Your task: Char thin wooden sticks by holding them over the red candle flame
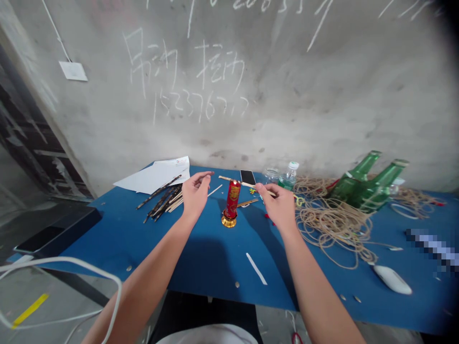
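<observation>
Your right hand (279,204) pinches the thin wooden stick (249,185) near its right end, presumably for clearance from the red candle (233,198), across whose top it passes in view. Stick axis: sideways, near level, free tip leftward. Left hand (195,192) apart; cannot tell whether thumb and forefinger meet.

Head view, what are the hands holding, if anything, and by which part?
The right hand pinches a thin wooden stick near its right end. I can't make out anything held in the left hand.
</observation>
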{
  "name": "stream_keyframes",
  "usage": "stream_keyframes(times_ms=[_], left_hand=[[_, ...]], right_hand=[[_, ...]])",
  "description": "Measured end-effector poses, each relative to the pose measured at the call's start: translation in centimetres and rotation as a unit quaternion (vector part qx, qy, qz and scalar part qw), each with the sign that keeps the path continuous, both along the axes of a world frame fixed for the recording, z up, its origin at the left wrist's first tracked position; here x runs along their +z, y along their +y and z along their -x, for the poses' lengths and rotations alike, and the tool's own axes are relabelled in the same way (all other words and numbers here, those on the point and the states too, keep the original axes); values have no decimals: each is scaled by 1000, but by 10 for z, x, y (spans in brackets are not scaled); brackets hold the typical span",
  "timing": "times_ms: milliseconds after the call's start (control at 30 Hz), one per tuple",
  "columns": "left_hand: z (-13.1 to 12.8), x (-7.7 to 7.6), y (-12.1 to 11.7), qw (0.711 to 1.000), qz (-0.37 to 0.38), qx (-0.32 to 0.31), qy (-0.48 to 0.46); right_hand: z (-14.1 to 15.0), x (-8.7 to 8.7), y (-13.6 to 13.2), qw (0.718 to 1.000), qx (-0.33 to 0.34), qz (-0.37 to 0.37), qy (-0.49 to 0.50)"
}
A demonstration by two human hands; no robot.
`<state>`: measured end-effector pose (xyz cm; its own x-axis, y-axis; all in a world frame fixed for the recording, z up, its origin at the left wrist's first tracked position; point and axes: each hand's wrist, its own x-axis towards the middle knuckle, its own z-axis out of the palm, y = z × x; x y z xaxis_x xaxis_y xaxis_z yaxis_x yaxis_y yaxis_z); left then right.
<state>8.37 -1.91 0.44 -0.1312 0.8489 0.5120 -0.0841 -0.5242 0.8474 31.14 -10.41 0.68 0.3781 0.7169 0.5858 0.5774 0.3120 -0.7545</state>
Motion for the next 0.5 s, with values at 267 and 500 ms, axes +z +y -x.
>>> stream_keyframes(times_ms=[267, 500], left_hand=[[0, -1, 0, 1000, 0, 0, -2], [0, -1, 2, 1000, 2, -4, -9]], right_hand=[[0, -2, 2, 1000, 8, 5, 20], [2, -1, 1, 1000, 13, 10, 20]])
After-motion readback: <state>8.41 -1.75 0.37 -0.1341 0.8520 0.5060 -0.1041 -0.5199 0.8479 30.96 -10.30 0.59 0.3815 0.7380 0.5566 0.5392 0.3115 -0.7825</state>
